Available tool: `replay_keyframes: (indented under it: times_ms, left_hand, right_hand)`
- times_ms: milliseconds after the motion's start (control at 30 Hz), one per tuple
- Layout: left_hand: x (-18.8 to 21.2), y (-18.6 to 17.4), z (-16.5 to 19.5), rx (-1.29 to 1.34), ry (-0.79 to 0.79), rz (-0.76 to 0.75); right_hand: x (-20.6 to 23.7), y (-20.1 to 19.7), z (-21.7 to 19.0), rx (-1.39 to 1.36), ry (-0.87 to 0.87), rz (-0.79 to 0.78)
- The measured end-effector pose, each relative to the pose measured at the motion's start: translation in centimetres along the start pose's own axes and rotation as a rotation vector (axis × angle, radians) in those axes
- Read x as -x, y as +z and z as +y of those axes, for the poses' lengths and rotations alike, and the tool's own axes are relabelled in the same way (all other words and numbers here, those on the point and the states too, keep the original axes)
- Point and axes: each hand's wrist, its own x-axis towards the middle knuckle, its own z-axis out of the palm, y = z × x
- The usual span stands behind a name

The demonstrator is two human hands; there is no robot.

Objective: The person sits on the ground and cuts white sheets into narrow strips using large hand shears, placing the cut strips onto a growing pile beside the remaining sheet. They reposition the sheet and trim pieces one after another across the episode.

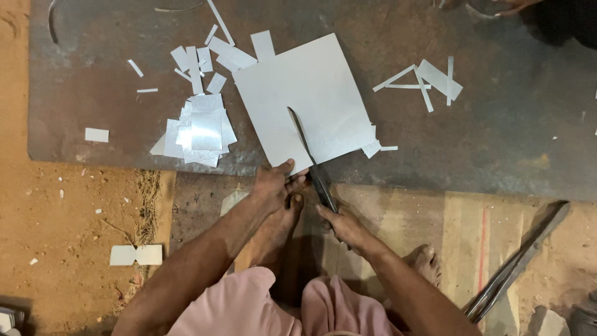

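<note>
Shears (314,165) bite into a square metal sheet (311,93) lying on a dark steel plate (497,124), blades deep in a slit that runs up from the near edge. The right hand (342,225) is clenched around the handles. The left hand (272,183) pinches the sheet's near edge, thumb on top, just left of the slit. Offcuts (200,127) are stacked to the left, strips (429,79) to the right. A second pair of shears (516,264) rests on the floor at right.

Metal sheet (305,93) lies on the plate (510,137), cut pieces (202,127) to its left.
</note>
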Motion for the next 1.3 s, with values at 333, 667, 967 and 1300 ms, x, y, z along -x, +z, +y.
replay_keyframes:
  times_ms: [333,667,967,1300]
  left_hand:
    - [-0.1,0.0,-0.1,-0.028,-0.02,-0.014]
    - [2.1,1.2,-0.3,0.037,-0.019,-0.025]
    - [2.6,1.3,-0.3,-0.029,-0.023,-0.059]
    - [3.5,1.5,-0.3,0.011,-0.069,-0.055]
  right_hand:
    - [-6.8,-0.6,6.0,0.546,-0.38,0.155]
    - [-1.6,-1.6,-0.9,-0.115,0.001,-0.182]
    - [-2.3,-0.3,-1.0,0.37,-0.23,0.146]
    - [-2.0,-2.9,-2.0,-0.062,0.025,-0.209]
